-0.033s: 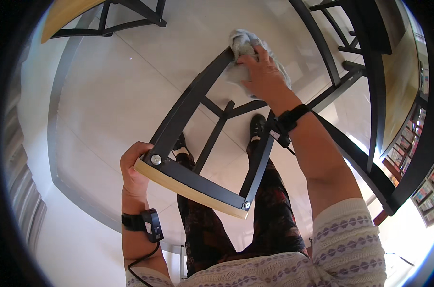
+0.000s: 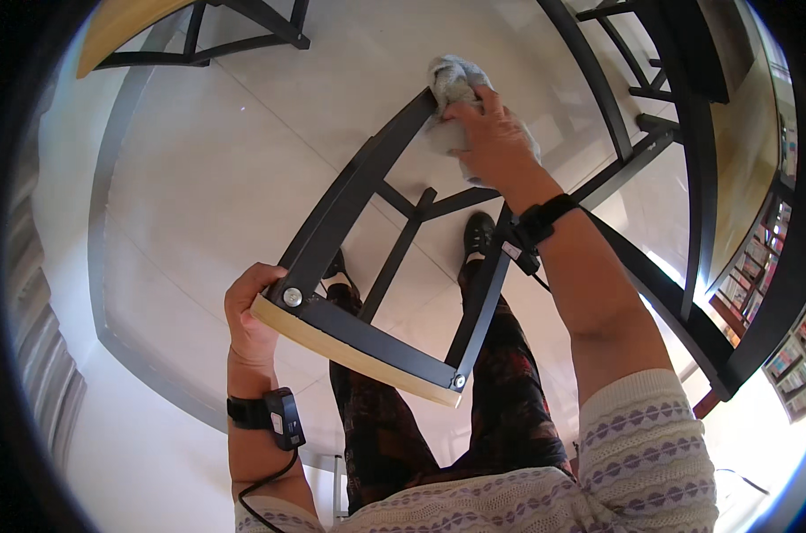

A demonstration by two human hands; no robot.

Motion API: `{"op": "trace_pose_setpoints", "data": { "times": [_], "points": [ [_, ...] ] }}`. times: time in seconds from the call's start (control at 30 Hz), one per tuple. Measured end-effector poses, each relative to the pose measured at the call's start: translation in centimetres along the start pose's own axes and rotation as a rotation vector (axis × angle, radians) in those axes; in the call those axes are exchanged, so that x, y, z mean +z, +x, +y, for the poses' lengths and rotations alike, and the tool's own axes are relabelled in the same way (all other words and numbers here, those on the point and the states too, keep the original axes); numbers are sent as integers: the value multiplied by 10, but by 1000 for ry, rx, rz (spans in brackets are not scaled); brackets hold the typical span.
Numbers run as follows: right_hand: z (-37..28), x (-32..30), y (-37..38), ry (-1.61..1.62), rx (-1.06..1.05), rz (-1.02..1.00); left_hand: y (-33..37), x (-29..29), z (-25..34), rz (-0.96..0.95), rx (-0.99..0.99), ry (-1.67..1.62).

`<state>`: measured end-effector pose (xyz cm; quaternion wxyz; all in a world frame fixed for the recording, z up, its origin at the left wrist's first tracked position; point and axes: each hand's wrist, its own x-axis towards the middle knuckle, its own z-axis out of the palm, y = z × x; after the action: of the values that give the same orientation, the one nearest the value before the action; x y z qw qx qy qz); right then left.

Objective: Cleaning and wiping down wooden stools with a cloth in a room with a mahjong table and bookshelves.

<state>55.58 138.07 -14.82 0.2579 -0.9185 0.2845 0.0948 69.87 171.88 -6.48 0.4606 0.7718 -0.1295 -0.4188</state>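
Observation:
A stool [image 2: 359,333] with a black frame and a pale wooden seat is tipped over in front of me, its seat edge nearest my legs and its legs pointing away. My left hand [image 2: 253,306] is closed around the left corner of the seat, beside a round bolt; part of its fingers is hidden behind the stool. At the far end of the left leg, my right hand [image 2: 494,142] presses a grey-white cloth [image 2: 456,78] against the leg tip. The cloth is bunched under and around those fingers, and partly covers the leg's end.
On the right stands a larger black-framed piece of furniture [image 2: 701,169] with a wooden surface, close to my right forearm. Another wooden-topped, black-legged piece [image 2: 243,44] is at the far left. My shoes [image 2: 478,233] are on the tiled floor beneath the stool. Bookshelves [image 2: 758,275] show at the right.
The stool's near left corner and my left hand have shifted very slightly to the right. My right hand and the cloth have moved slightly, still at the leg tip.

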Motion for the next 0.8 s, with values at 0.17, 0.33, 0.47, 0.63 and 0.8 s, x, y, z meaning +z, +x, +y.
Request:
{"op": "trace_pose_setpoints", "data": {
  "times": [0.17, 0.33, 0.47, 0.63, 0.8],
  "points": [
    [9, 12, -20, -21, 68, -68, -3, -1, 1, -26, 87, 34],
    [21, 7, -52, 3, 176, -142, 1, 8, 21, -100, 146, 134],
    [32, 20, -90, -10, 198, -167, -4, 8, 24, -180, 168, 206],
    [30, 30, -133, -18, 384, -375, -10, 15, 24, -246, 188, 274],
    [31, 42, -158, -4, 571, -451, -17, 15, 23, -291, 206, 331]
  ]
}}
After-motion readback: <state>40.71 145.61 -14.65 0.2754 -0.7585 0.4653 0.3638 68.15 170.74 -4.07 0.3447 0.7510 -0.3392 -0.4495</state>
